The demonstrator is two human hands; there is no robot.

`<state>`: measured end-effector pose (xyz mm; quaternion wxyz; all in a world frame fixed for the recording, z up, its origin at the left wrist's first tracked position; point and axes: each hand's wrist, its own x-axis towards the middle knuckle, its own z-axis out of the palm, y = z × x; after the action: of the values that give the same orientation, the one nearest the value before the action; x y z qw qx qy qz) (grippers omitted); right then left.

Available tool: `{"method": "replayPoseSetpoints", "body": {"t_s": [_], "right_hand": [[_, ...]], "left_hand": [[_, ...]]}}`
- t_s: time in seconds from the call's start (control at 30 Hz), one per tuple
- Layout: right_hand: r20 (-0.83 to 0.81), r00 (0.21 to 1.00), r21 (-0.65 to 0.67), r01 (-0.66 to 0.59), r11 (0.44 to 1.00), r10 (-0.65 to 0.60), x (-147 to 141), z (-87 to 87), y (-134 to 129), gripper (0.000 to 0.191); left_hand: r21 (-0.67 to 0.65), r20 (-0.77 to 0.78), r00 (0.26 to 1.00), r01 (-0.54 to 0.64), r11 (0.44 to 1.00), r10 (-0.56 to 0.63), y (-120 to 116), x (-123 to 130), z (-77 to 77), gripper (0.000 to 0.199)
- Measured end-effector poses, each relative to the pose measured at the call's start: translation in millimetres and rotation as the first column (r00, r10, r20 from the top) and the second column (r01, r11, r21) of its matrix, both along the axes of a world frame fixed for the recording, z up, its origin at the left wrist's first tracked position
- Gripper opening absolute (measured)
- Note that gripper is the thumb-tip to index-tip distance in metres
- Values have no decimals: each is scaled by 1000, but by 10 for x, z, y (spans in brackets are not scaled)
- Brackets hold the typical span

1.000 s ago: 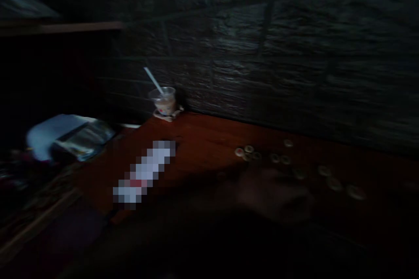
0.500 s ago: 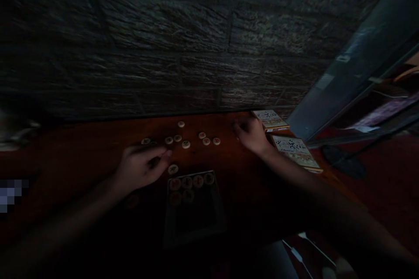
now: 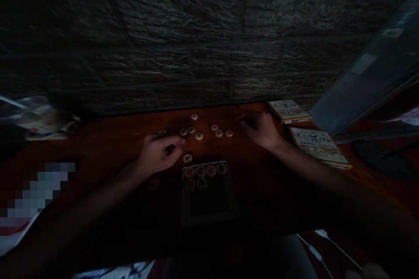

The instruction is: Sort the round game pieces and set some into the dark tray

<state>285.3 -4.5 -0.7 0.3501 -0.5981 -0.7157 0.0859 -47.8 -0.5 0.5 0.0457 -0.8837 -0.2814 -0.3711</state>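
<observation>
Over the left part of the wooden table, my left hand (image 3: 160,153) is closed, thumb and forefinger pinched together. Whatever it may hold is hidden. A round Chinese chess piece with a dark character (image 3: 187,158) lies just below its fingertips. My right hand (image 3: 260,130) hovers at the back right with curled fingers, their tips dark and any content unseen. The closest pieces to it are red-marked ones (image 3: 229,133). Nearest to me stands a shallow open box (image 3: 231,198), with several pieces in two rows at its far end.
More loose pieces (image 3: 199,136) lie in the middle of the table. Two printed Chinese chess boxes (image 3: 319,146) sit at the right edge, before a stone wall (image 3: 209,69). A cup-like object (image 3: 39,117) stands at far left. White cables (image 3: 316,253) hang below right.
The view has turned left, so everything appears farther right and slightly higher. My left hand keeps its place over the pieces. The right fingertips are slightly closer to the red-marked pieces.
</observation>
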Motion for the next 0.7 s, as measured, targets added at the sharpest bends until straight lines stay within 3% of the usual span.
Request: {"method": "replayPoseSetpoints", "body": {"t_s": [0.7], "right_hand": [[19, 1000, 7, -2, 1000, 2, -2, -19, 3, 27]], "left_hand": [[0, -13, 1000, 10, 1000, -10, -6, 21, 11, 31]]}}
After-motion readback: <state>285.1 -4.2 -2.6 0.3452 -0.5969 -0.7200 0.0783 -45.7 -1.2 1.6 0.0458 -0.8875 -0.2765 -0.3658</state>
